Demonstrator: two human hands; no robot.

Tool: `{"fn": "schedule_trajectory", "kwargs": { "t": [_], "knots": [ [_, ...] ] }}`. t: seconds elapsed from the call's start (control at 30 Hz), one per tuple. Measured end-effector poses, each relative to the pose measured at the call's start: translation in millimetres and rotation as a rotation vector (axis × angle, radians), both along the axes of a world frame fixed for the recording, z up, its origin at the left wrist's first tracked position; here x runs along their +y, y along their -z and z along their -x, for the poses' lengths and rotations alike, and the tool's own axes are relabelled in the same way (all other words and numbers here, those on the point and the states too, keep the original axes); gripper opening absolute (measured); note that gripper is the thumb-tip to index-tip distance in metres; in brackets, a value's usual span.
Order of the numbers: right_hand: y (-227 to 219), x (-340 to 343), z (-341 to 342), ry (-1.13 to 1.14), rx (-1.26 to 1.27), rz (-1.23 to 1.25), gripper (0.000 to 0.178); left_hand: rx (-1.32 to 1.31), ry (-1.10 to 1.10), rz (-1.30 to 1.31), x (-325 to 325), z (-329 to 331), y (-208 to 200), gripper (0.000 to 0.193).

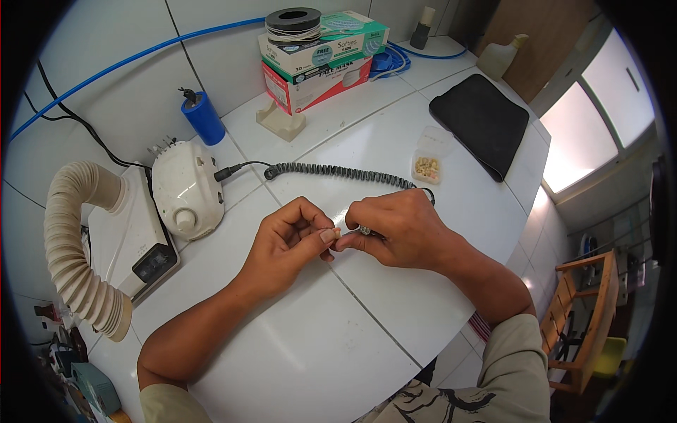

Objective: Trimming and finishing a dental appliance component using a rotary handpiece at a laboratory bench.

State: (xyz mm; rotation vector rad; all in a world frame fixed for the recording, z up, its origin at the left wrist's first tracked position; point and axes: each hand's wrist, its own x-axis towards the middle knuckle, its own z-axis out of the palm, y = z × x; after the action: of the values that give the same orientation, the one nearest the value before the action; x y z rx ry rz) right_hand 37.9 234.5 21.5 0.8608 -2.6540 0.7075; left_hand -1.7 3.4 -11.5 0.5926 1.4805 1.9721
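My left hand [285, 243] is closed, pinching a tiny pale piece [337, 233] between thumb and fingertip above the white tiled table. Facing it, my right hand [409, 229] is wrapped round a rotary tool handpiece [364, 230]; only a bit of its metal end shows between the fingers, and the rest is hidden. The tips of both hands nearly meet at the pale piece. A coiled black cord [338, 171] runs from behind my right hand to the white motor control box [187, 187] with a round knob, on the left.
A ribbed beige hose [74, 240] rises from a white machine [127, 240] at left. Behind stand a blue cylinder [203, 118], a beige holder [281, 121] and stacked boxes [317, 84] under a wire spool [293, 25]. Rightward are a small box of yellowish pieces [427, 168] and a black mat [479, 123].
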Motion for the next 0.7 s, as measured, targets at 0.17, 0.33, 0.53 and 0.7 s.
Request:
{"fn": "schedule_trajectory", "kwargs": {
  "t": [0.17,0.33,0.53,0.7],
  "knots": [
    [1.8,1.9,2.2,-0.021,0.028,0.045,0.028,-0.034,0.03,-0.061,-1.5,-1.0,3.6,0.011],
    [5.6,0.8,4.4,-0.076,0.086,0.14,0.026,-0.026,0.034,-0.049,-1.4,-1.8,0.6,0.011],
    [2.2,-2.7,2.1,-0.112,0.108,0.136,0.023,-0.061,0.023,-0.037,0.1,-2.1,-3.4,0.009],
    [1.6,-4.1,2.3,-0.102,0.084,0.134,0.023,-0.05,-0.002,-0.025,-0.7,-5.2,-4.6,0.009]
  ]
}}
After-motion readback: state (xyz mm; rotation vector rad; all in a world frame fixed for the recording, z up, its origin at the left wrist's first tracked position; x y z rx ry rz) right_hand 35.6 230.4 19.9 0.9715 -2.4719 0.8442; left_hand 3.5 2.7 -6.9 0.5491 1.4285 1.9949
